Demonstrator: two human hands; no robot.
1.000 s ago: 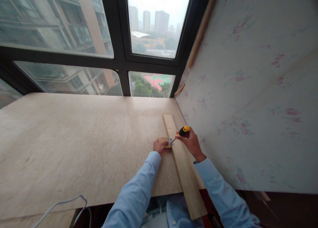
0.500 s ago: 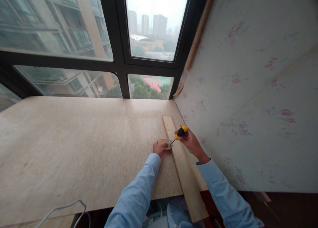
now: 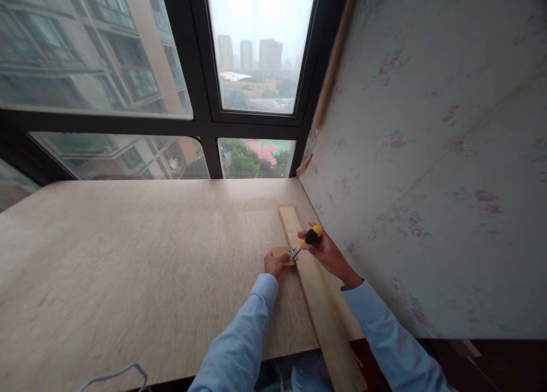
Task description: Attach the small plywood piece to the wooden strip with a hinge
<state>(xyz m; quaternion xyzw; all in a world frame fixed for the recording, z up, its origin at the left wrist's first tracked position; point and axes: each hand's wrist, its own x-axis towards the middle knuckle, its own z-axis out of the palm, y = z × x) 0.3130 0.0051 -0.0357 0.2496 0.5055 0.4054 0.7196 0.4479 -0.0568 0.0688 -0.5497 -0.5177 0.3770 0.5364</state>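
Note:
A yellow and black screwdriver (image 3: 314, 234) is gripped in my right hand (image 3: 330, 254), its shaft slanting down to the left. The tip meets a small metal hinge (image 3: 293, 254) that lies across a long wooden board (image 3: 314, 295) and a short wooden block (image 3: 278, 250). My left hand (image 3: 277, 263) is closed on the short block beside the hinge, thumb close to the metal. Any screw under the tip is too small to make out.
The boards rest on a beige marble-patterned sill (image 3: 128, 266); the long one juts past its front edge. A flowered wall (image 3: 427, 181) rises close on the right. Dark-framed windows stand behind. A grey cable (image 3: 115, 375) loops at the front left.
The camera view has tilted slightly, so the scene sits a little lower in the picture. Both hands, the screwdriver and the boards keep nearly the same positions relative to each other.

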